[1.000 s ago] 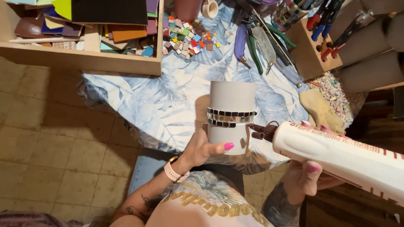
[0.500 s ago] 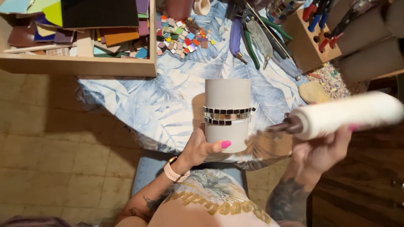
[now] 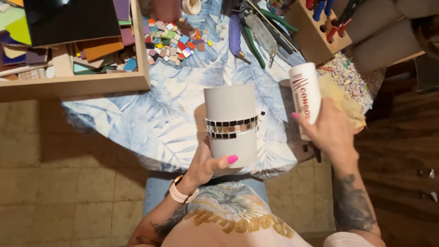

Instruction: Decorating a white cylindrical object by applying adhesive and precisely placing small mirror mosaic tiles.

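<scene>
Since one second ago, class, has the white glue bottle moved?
Yes. The glue bottle in the right hand swung from lying beside the grey cylinder to standing upright.

Left hand (image 3: 206,164) holds grey cylinder (image 3: 230,124); right hand (image 3: 330,132) grips glue tube (image 3: 305,97).

**Person: dress and markings**

Left hand (image 3: 206,162): bright pink polish on the thumbnail; pale pink watch strap (image 3: 179,194) at the wrist, dark watch face at its edge. Dark tattoo on the left forearm. Right hand (image 3: 330,132): pink nail showing. Large dark tattoo (image 3: 350,206) along the right forearm. Light shirt (image 3: 233,215) with a grey-blue print and a band of gold lettering.
</scene>
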